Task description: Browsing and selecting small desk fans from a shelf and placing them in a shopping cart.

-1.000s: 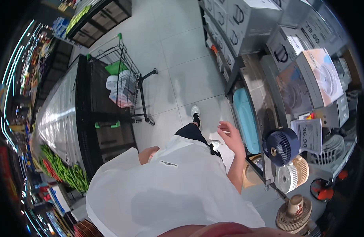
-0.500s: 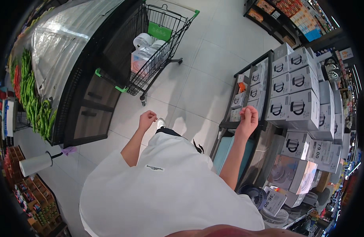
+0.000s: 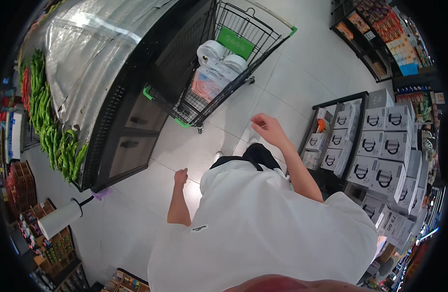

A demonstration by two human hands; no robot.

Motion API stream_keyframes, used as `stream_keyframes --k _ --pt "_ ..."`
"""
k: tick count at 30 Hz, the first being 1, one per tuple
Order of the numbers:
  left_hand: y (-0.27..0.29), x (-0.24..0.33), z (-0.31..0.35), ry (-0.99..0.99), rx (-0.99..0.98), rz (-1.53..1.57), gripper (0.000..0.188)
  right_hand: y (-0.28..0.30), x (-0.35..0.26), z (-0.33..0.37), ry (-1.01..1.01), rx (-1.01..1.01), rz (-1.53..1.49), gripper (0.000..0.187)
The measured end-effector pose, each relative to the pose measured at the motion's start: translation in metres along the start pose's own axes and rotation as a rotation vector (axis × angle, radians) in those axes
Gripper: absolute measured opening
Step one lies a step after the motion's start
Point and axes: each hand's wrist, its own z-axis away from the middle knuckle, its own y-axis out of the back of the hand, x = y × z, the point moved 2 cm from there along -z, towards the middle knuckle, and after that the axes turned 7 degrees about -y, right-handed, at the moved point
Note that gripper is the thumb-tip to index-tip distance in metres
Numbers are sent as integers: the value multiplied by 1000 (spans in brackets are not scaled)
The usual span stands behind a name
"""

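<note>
- Head view: the cart stands on the far side of the floor, just beside the counter; whether they touch cannot be told.
- Right hand: released. Fingers bend loosely. Position: over the floor, to the right of the cart's near end and apart from it.
- Left hand: grip state cannot be told, because the fingers are mostly hidden behind the back of the hand. Position: over the floor, on the near side of the cart and to the right of the counter's drawers.
- Cart load: two round white items lie at the far end, near a green panel. A clear and pink package lies on their near side.
- Counter, left: silver wrap covers much of the top. Green peppers lie along its left edge, with red peppers to their left.
- Near left: a white paper roll sits tilted on a black holder; a purple bag is near it.
- Right: grey boxes stand stacked beside a black rack, which holds similar boxes.
</note>
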Motion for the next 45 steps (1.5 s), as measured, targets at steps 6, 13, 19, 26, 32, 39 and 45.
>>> stream_keyframes --k 6,13,19,26,32,39,45 --pt "-35 -54 93 408 239 107 32 -34 31 -171 201 -242 44 12" --pt "-136 13 164 656 685 858 14 -98 99 -392 -334 -420 -267 30" --pt "-169 168 141 208 426 428 25 -138 174 -453 -50 -214 439 57" --pt "-163 269 169 357 954 709 28 -157 186 -467 -80 -533 662 42" --pt "-281 225 217 616 1046 1063 31 -180 162 -465 -479 -840 135 22" --pt "-487 188 257 935 971 1612 26 -140 42 -407 -158 -719 12 19" --pt "-425 189 274 726 1780 734 14 -86 -107 -201 305 -710 -208 21"
